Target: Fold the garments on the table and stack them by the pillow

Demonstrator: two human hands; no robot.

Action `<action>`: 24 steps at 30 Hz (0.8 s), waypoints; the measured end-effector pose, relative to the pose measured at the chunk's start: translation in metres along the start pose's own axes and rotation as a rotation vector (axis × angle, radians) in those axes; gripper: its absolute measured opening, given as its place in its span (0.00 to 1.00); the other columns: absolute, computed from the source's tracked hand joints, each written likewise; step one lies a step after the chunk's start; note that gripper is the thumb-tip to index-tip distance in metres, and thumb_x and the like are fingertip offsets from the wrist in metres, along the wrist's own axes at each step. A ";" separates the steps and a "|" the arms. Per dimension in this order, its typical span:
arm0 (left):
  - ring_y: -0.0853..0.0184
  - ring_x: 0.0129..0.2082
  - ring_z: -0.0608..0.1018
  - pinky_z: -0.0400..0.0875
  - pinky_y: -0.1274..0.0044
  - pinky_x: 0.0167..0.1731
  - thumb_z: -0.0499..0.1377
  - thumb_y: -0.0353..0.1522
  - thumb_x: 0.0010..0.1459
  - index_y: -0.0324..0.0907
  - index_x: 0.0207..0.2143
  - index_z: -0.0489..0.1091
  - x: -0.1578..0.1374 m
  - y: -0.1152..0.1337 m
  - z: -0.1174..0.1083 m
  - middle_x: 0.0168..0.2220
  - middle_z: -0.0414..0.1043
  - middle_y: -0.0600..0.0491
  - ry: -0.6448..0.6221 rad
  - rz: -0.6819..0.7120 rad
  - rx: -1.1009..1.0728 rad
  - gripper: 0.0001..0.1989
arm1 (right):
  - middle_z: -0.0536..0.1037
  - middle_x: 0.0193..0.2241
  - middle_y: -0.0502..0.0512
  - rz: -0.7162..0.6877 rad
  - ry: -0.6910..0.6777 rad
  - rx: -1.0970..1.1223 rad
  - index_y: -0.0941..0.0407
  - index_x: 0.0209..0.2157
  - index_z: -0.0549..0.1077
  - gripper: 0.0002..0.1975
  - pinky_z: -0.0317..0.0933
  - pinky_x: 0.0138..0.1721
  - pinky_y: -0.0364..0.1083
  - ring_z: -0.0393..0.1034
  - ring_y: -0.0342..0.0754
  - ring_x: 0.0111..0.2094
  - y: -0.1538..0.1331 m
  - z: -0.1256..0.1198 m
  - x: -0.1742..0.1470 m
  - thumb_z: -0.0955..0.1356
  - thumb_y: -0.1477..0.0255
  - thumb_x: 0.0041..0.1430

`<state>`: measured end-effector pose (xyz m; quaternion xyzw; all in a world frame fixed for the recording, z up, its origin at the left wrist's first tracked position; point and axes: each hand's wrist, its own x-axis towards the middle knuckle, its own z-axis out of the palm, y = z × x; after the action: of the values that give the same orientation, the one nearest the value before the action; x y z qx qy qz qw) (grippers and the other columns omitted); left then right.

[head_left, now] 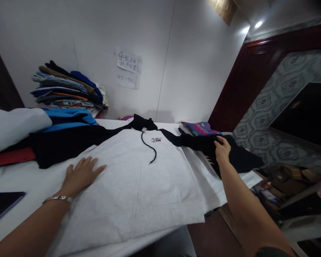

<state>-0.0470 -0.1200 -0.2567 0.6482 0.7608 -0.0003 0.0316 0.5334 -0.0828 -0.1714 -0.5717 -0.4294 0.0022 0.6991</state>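
Observation:
A light grey hoodie (pixel 128 178) with black sleeves and a black hood (pixel 141 122) lies spread out on the white table. A black drawstring (pixel 152 150) curls down its front near a small printed logo. My left hand (pixel 82 173) rests flat on the hoodie's left edge, fingers spread, below the left black sleeve (pixel 69 141). Out to the right, my right hand (pixel 222 147) pinches the upper edge of the other black sleeve (pixel 195 142), which overlaps dark cloth there.
A tall stack of folded clothes (pixel 69 87) stands at the back left. Blue (pixel 69 117), red and white garments lie below it. A phone (pixel 5 205) sits at the left edge. Folded patterned cloth (pixel 199 128) lies back right. Boxes (pixel 291 175) stand beyond the table.

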 end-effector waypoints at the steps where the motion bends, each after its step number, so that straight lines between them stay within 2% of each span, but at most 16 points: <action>1: 0.56 0.68 0.47 0.42 0.56 0.61 0.38 0.47 0.62 0.40 0.65 0.51 0.000 0.000 -0.001 0.69 0.43 0.47 0.000 0.001 -0.001 0.34 | 0.76 0.33 0.55 -0.006 0.031 0.035 0.59 0.36 0.77 0.17 0.63 0.41 0.48 0.69 0.48 0.36 -0.006 0.002 0.007 0.69 0.70 0.40; 6: 0.56 0.68 0.48 0.43 0.56 0.61 0.38 0.49 0.62 0.40 0.65 0.52 0.002 -0.001 0.000 0.69 0.44 0.47 0.010 0.000 -0.019 0.35 | 0.77 0.31 0.53 0.038 0.087 0.169 0.60 0.34 0.77 0.14 0.65 0.41 0.49 0.71 0.47 0.34 -0.040 0.021 0.033 0.69 0.74 0.40; 8: 0.56 0.67 0.49 0.43 0.56 0.61 0.39 0.49 0.61 0.41 0.64 0.54 0.003 -0.003 0.001 0.68 0.45 0.47 0.027 -0.004 -0.028 0.34 | 0.78 0.33 0.53 -0.054 0.053 0.242 0.59 0.35 0.77 0.14 0.66 0.43 0.50 0.72 0.48 0.36 -0.062 0.030 0.034 0.70 0.74 0.42; 10: 0.56 0.67 0.50 0.44 0.55 0.61 0.40 0.49 0.61 0.41 0.64 0.55 0.004 -0.004 0.004 0.68 0.47 0.47 0.042 -0.005 -0.031 0.34 | 0.79 0.35 0.53 -0.200 -0.058 0.289 0.57 0.36 0.78 0.12 0.66 0.46 0.51 0.73 0.48 0.39 -0.090 0.037 0.025 0.70 0.72 0.47; 14: 0.56 0.67 0.50 0.44 0.55 0.61 0.41 0.49 0.61 0.41 0.63 0.55 0.006 -0.005 0.007 0.68 0.47 0.47 0.048 0.000 -0.029 0.34 | 0.80 0.37 0.51 -0.471 -0.500 0.234 0.52 0.37 0.79 0.08 0.65 0.49 0.50 0.73 0.47 0.42 -0.139 0.044 -0.029 0.69 0.71 0.55; 16: 0.56 0.67 0.50 0.43 0.55 0.61 0.41 0.49 0.61 0.41 0.63 0.56 0.006 -0.006 0.008 0.68 0.47 0.47 0.050 0.000 -0.035 0.34 | 0.81 0.37 0.50 -0.582 -0.807 0.225 0.50 0.38 0.79 0.09 0.67 0.47 0.48 0.74 0.46 0.42 -0.148 0.045 -0.070 0.67 0.72 0.59; 18: 0.55 0.67 0.50 0.43 0.54 0.61 0.42 0.49 0.61 0.41 0.63 0.57 0.006 -0.006 0.008 0.68 0.48 0.46 0.056 0.002 -0.054 0.33 | 0.80 0.41 0.51 -0.641 -1.152 0.190 0.49 0.43 0.77 0.13 0.67 0.47 0.48 0.74 0.46 0.44 -0.144 0.046 -0.115 0.64 0.72 0.62; 21: 0.53 0.67 0.52 0.44 0.54 0.61 0.45 0.49 0.60 0.40 0.62 0.59 0.006 -0.006 0.006 0.67 0.50 0.44 0.076 0.012 -0.095 0.33 | 0.76 0.49 0.56 -0.620 -1.474 0.108 0.52 0.54 0.71 0.17 0.64 0.53 0.48 0.70 0.47 0.51 -0.125 0.043 -0.170 0.64 0.69 0.63; 23: 0.52 0.66 0.52 0.44 0.54 0.61 0.45 0.48 0.60 0.39 0.62 0.59 0.005 -0.007 0.006 0.67 0.51 0.43 0.079 0.020 -0.114 0.33 | 0.72 0.55 0.59 -0.532 -1.552 0.068 0.54 0.58 0.66 0.24 0.61 0.57 0.50 0.66 0.49 0.56 -0.110 0.038 -0.192 0.67 0.65 0.61; 24: 0.51 0.67 0.51 0.43 0.54 0.61 0.45 0.48 0.60 0.39 0.62 0.59 0.005 -0.006 0.006 0.67 0.50 0.43 0.074 0.023 -0.121 0.33 | 0.70 0.56 0.59 -0.483 -1.539 0.057 0.54 0.59 0.65 0.26 0.59 0.58 0.50 0.64 0.50 0.58 -0.104 0.034 -0.199 0.68 0.64 0.60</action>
<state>-0.0539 -0.1160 -0.2629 0.6535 0.7525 0.0697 0.0426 0.3366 -0.1896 -0.2079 -0.2833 -0.9020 0.2551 0.2026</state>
